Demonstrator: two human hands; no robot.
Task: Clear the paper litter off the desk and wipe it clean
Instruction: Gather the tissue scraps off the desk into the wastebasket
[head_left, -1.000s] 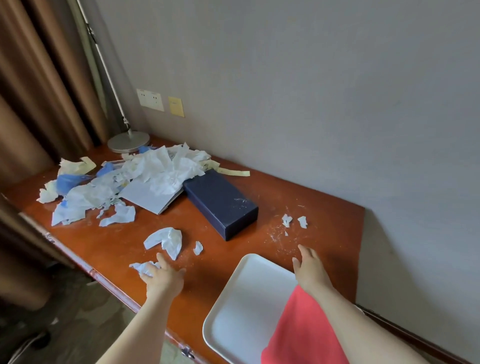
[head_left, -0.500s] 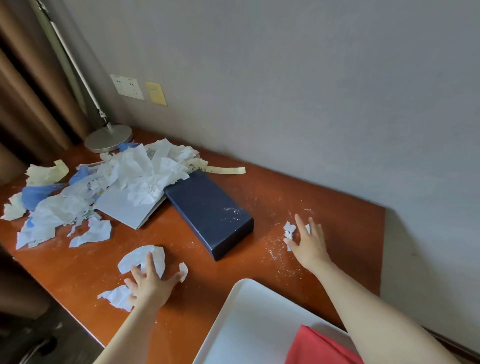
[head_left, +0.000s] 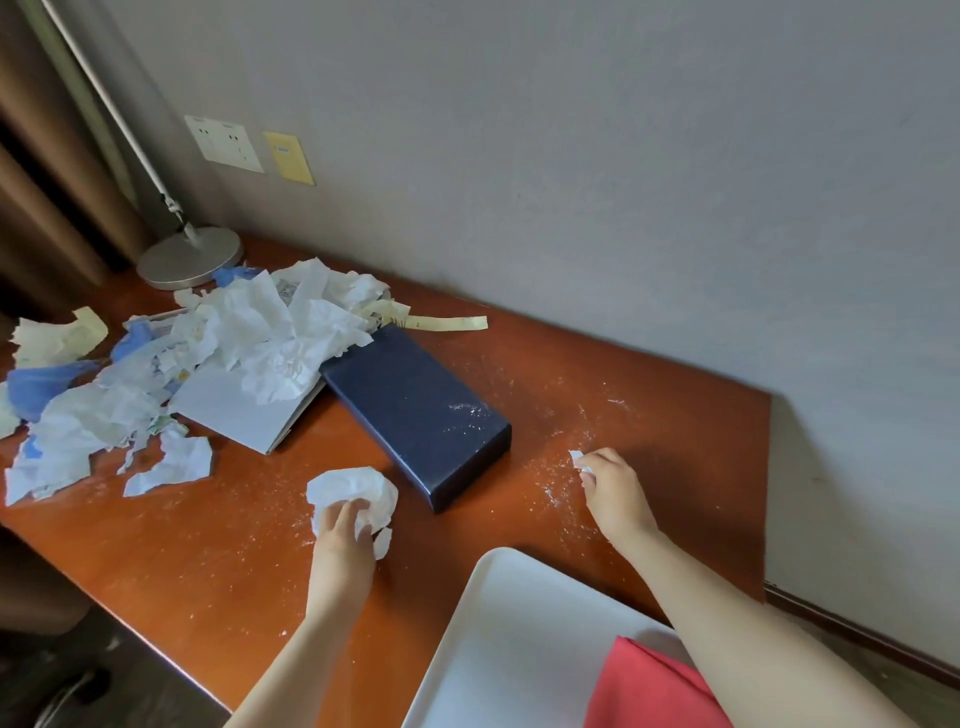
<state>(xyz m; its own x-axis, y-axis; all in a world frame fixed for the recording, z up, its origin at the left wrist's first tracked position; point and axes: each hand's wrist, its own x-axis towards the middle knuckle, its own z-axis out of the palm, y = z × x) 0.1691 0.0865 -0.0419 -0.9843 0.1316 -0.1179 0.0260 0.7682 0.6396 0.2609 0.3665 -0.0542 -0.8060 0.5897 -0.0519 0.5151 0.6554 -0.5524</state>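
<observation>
On the orange surface (head_left: 218, 561), the left hand (head_left: 343, 540) has its grip curled round a crumpled white wad (head_left: 353, 491) at 6 o'clock from the main paper pile (head_left: 223, 348), while the right hand (head_left: 615, 493) pinches a small white scrap (head_left: 577, 458) at 3 o'clock from the navy box (head_left: 415, 410).

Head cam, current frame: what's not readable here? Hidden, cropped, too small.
- Right hand: fingers curl over small white scraps; how many, hidden.
- Left hand covers part of the crumpled white paper.
- Red cloth and white tray: cropped by bottom edge.
- Paper pile: buries the notebook; left edge crops it.
- Pile print: too small.
</observation>
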